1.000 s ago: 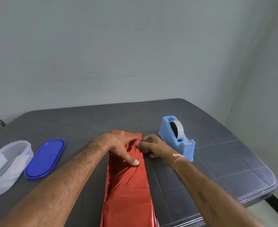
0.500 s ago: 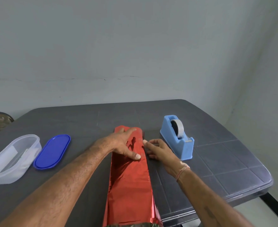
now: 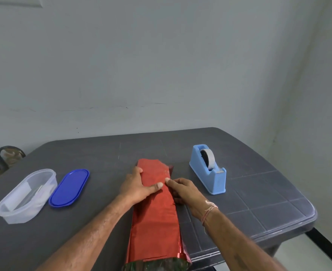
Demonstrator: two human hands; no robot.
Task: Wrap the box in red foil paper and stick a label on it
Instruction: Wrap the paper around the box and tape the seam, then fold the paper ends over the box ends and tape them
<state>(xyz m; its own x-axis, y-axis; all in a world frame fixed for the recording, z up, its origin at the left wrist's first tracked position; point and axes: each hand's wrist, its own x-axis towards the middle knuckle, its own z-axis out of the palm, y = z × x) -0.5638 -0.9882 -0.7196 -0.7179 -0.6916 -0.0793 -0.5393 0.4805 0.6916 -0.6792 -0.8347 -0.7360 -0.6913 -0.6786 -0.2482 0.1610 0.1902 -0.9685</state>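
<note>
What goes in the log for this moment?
left hand: pressing shiny red foil paper flat | right hand: touching foil's right edge | blue tape dispenser: untouched

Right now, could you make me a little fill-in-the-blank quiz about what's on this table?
The foil touched by the left hand and right hand is ____. The tape dispenser stands to the foil's ____. The lid beside the clear tub is ____.
Missing words: red; right; blue.
</note>
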